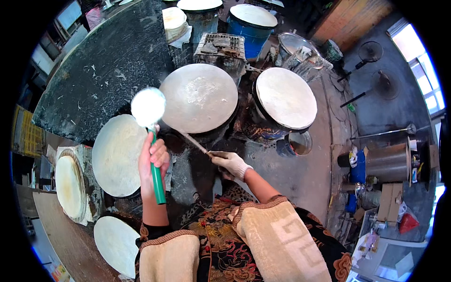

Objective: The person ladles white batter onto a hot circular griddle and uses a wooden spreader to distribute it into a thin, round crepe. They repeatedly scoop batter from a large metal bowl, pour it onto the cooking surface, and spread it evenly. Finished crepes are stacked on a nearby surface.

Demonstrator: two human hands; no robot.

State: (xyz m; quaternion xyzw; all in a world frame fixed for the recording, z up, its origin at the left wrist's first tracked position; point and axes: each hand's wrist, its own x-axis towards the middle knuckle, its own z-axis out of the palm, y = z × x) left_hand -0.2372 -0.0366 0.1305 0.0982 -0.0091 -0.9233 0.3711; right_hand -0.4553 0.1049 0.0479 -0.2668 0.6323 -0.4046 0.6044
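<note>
My bare left hand (159, 155) is wrapped round the handle of a green-handled ladle (157, 181), whose round head is a glaring white; what lies in it cannot be made out. The ladle is held up between the left griddle (116, 157) and the middle griddle (202, 96). Pale, thin sheets cover both griddles, and the middle one has a shiny, uneven patch. In a white glove, my right hand (231, 163) grips a thin pale stick (193, 143). Its far end reaches the near edge of the middle griddle.
Another pale-topped griddle (286, 97) stands to the right, with a bucket (299, 142) below it. Stacked round flatbreads (71, 187) lie at the left, near another white round surface (116, 245). A dark board (108, 70) rises behind. Blue drums (251, 28) stand farther off.
</note>
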